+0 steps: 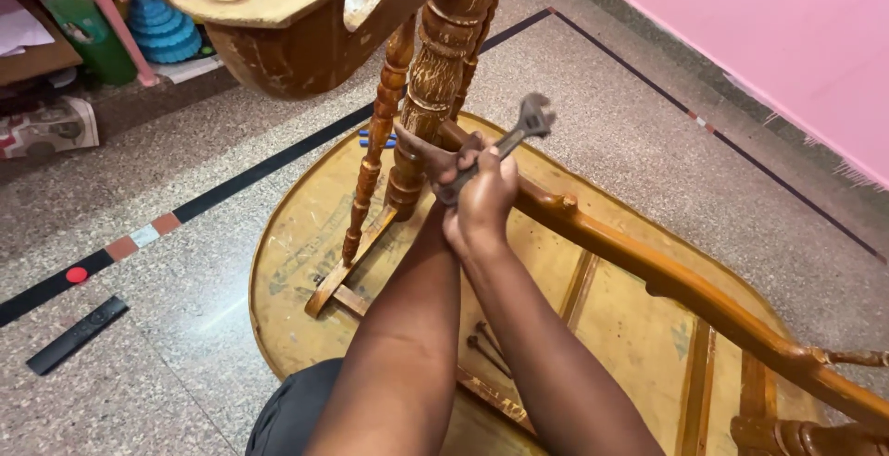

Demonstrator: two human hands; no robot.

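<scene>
Upturned wooden table (306, 262) lies top-down on the speckled floor (185, 326), carved legs in the air. I have both hands at the base of the turned central post (435, 76). Right hand (483, 199) clenched round the handle of an adjustable wrench (514, 134); its head pokes up just past the post, free of any nut as far as I can see. Left hand (428, 155) pressed against the post's lower end, fingers wrapped partly behind it; whether it grips a fastener there I cannot tell.

Progress, as judged: two long bolts (486, 347) lie loose on the underside between my forearms, so some fastenings look to be out already. Post and curved legs (685, 280) remain joined, so the main joint seems not yet undone.

Elsewhere: black remote (76, 334) on the floor, green bottle (83, 25) and blue stacked toy (162, 25) by the wall.
</scene>
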